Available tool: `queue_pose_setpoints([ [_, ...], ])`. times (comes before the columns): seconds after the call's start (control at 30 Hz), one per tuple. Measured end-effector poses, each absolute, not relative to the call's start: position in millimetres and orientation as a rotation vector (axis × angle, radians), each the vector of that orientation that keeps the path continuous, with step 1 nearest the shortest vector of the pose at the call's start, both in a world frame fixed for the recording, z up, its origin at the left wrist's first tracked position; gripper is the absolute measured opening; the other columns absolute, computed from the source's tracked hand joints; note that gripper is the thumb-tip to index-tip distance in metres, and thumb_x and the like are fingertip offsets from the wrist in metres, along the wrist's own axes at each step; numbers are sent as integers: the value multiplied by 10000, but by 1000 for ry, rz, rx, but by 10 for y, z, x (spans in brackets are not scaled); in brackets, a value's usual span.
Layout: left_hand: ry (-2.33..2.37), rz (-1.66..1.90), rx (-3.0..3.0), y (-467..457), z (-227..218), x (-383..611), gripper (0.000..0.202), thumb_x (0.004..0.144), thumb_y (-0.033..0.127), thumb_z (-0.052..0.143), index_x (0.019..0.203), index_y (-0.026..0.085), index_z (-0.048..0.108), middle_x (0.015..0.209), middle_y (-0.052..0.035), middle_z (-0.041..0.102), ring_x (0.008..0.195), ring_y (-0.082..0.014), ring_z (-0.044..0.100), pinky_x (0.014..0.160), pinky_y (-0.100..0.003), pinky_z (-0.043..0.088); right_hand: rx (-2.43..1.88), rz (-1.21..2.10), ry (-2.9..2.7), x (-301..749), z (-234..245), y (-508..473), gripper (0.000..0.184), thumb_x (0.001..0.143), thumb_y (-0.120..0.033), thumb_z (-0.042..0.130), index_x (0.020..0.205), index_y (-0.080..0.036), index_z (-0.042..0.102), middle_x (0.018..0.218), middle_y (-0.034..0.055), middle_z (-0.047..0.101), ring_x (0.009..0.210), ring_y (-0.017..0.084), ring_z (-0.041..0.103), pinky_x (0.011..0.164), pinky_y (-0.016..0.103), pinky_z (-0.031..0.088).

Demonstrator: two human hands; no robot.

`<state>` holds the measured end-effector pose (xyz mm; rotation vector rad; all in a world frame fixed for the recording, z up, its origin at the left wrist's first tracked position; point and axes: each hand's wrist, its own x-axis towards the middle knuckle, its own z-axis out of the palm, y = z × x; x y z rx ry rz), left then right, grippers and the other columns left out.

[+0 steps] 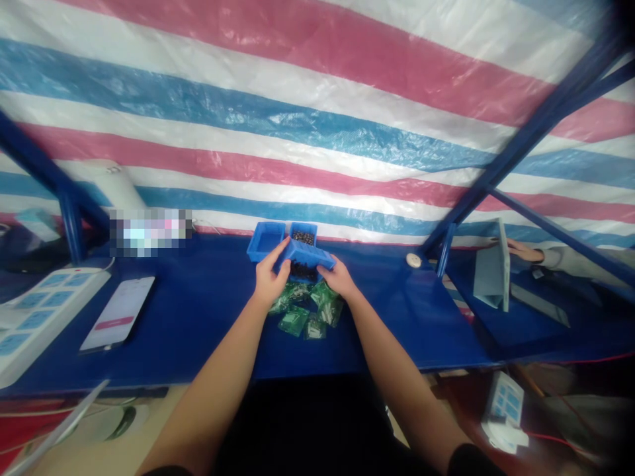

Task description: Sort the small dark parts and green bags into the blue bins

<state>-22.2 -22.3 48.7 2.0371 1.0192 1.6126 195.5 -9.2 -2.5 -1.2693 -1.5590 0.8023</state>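
Observation:
Both my hands hold a small blue plastic tray tilted toward me above the blue table. My left hand grips its left end, thumb up on the rim. My right hand grips its right end. The tray holds small dark parts. Under it lie several green transparent bags of small parts. Behind it stand two more blue trays: an empty one on the left and one with dark parts on the right.
A phone and a white power strip lie on the left. Blue frame posts rise at both sides. Another person's hand rests at the far right behind a grey stand. A striped tarp hangs behind.

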Motion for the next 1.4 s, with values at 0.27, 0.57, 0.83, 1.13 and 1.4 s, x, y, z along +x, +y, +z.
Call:
queue_pose_setpoints([
  [0.27, 1007, 1640, 1961, -233, 500, -198, 443, 931, 396, 504, 1315, 184, 568, 1338, -99, 584, 1247, -264, 540, 1089, -444, 416, -1257, 811, -1532, 1957, -68, -63, 423, 807, -316, 664, 1208, -195, 606, 1158, 65, 675, 1041, 257, 631, 984, 434, 461],
  [0.57, 895, 1895, 1572, -51, 404, -245, 464, 986, 469, 350, 1350, 220, 494, 1339, -150, 566, 1089, -265, 644, 841, -424, 558, -1261, 826, -1526, 1943, -33, -84, 417, 809, -312, 661, 1205, -197, 600, 1153, 62, 675, 1062, 249, 621, 987, 421, 455],
  [0.83, 1027, 1720, 1801, -147, 370, -127, 424, 991, 437, 362, 1325, 228, 518, 1339, -116, 559, 1254, -257, 524, 1050, -451, 430, -1292, 802, -1508, 1971, -53, -63, 372, 806, -309, 653, 1159, -193, 625, 1075, 62, 695, 991, 248, 643, 959, 438, 475],
  [1.13, 1135, 1561, 1929, -102, 318, -186, 477, 937, 458, 467, 1307, 173, 561, 1266, -125, 619, 1179, -282, 580, 1031, -464, 449, -1299, 818, -1496, 1966, -75, -69, 385, 815, -340, 640, 1175, -209, 609, 955, 45, 704, 832, 221, 663, 843, 410, 537],
  [1.4, 1218, 1658, 2064, -122, 336, -181, 464, 865, 322, 571, 1306, 176, 564, 1238, -109, 638, 1121, -260, 620, 1010, -425, 478, -1281, 873, -1466, 1926, -31, -103, 387, 837, -378, 614, 1181, -205, 576, 831, 36, 680, 567, 164, 623, 585, 321, 556],
])
